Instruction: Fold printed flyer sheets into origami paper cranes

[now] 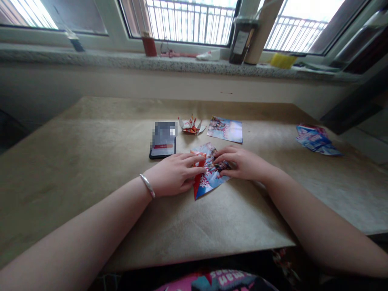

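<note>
A printed sheet of paper (209, 186) in blue, white and red lies on the table, turned at an angle. Along its left side runs a folded strip showing orange-red (197, 186). My left hand (174, 173), with a silver bangle at the wrist, rests its outstretched fingers on that strip, its thumb low by the paper's left edge. From the other side my right hand (242, 161) touches the sheet's right part with spread, slightly bent fingers. Just beyond stands a folded paper crane (192, 127), white and red. A second printed sheet (226, 130) lies flat to its right.
A phone (163, 141) with its screen lit lies left of the crane. Several blue printed sheets (318, 140) are fanned out at the table's far right. Behind the table (75, 161), a windowsill (115, 58) holds a dark bottle (241, 42), a red spool-like object (149, 45) and a yellow item (283, 60).
</note>
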Action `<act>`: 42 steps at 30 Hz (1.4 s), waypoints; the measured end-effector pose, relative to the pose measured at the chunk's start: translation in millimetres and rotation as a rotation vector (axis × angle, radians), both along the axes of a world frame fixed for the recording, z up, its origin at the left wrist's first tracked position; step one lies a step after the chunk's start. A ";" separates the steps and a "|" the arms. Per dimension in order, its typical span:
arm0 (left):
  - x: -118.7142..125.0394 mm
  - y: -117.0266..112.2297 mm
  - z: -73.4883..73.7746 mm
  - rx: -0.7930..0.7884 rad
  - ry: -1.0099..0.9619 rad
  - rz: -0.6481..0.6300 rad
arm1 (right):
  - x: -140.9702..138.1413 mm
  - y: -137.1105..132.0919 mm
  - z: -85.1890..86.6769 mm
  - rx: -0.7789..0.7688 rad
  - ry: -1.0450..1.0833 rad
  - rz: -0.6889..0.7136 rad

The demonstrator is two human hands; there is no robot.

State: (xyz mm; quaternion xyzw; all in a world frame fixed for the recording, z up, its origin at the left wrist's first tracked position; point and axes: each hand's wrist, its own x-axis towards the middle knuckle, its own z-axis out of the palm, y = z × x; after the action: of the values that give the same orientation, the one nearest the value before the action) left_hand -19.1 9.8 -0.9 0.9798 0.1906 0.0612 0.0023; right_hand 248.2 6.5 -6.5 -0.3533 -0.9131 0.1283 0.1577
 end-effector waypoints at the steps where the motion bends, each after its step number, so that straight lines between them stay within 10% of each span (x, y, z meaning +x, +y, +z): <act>1: 0.1 0.2 0.4 0.007 -0.001 -0.004 | -0.1 -0.2 -0.1 0.005 -0.008 0.001; 15: -1.3 -1.2 6.3 0.196 -0.027 0.074 | 0.1 1.5 -2.4 0.080 0.019 0.074; 42: -1.0 -2.2 6.0 0.032 0.072 0.147 | -9.6 -9.5 5.9 -0.008 -0.040 0.132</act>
State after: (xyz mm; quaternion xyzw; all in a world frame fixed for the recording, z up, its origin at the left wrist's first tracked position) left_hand -20.1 7.6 5.1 0.9647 0.2608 0.0290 -0.0245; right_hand 238.6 -3.0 -0.6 -0.2954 -0.9369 0.1350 0.1291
